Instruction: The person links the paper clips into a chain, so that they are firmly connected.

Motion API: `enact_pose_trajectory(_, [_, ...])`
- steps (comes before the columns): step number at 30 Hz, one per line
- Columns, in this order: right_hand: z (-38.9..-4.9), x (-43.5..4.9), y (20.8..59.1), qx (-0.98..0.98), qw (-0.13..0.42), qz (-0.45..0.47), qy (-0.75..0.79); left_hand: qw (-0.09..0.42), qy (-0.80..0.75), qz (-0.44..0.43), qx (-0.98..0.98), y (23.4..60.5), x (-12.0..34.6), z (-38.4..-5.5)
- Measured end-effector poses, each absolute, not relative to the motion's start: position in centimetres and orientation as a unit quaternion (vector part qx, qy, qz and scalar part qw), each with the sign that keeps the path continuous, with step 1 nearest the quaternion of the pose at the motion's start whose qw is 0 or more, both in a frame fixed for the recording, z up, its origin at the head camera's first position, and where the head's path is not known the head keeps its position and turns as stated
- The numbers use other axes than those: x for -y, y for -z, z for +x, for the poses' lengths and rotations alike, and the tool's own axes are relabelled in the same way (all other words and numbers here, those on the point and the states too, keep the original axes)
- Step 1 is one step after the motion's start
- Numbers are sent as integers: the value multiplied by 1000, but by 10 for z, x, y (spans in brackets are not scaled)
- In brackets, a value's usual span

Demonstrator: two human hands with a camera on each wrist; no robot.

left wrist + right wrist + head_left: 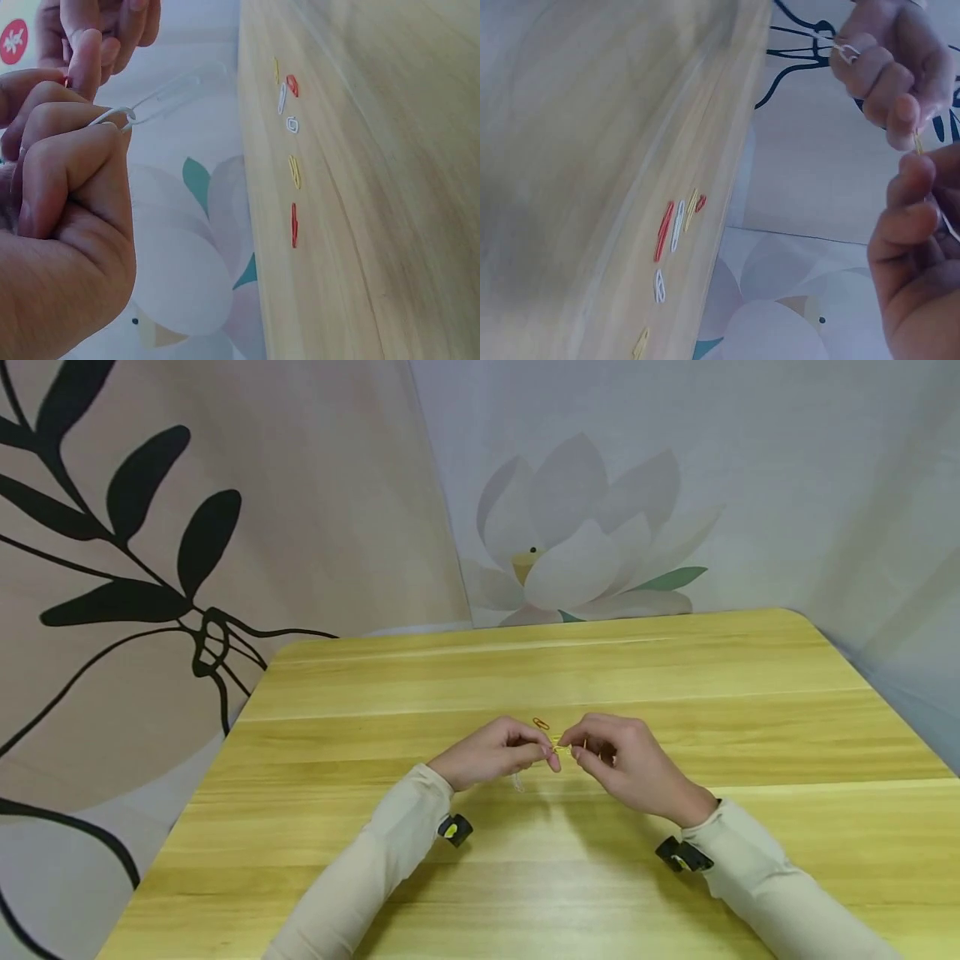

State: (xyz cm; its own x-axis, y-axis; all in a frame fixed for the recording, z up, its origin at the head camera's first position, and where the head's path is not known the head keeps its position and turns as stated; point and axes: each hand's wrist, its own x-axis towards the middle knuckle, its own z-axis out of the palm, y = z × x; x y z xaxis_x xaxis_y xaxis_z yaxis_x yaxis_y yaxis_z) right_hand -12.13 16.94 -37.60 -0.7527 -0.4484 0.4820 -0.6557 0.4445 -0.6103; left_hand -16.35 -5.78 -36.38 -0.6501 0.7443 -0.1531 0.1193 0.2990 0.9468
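Observation:
My left hand (498, 750) pinches something small between thumb and fingertip; a bit of red (66, 81) shows there. From its curled fingers a white paper clip (124, 118) loops out, with a pale, see-through-looking clip (184, 82) dangling from it. Facing it, my right hand (633, 764) pinches a yellow paper clip (918, 142) between thumb and index finger. That yellow clip reaches across to the left fingertips. Whether it is hooked to the red piece is hidden by the fingers. Both hands are raised above the table.
Several loose paper clips lie on the wooden table (450, 877) beyond the hands, among them a red clip (294, 225), a yellow clip (295, 172) and a white clip (659, 286). A printed curtain (337, 510) hangs behind the far edge.

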Motion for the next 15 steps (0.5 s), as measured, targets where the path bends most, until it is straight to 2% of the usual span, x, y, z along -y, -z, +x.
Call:
enact_pose_trajectory(8, [-125,-171,372,832,36,272,-482,305,-509,300,-747,365,58,-163])
enact_pose_trajectory(15, [-141,-183,379,856,17,236,-459,300,-514,292,-749,365,61,-163])
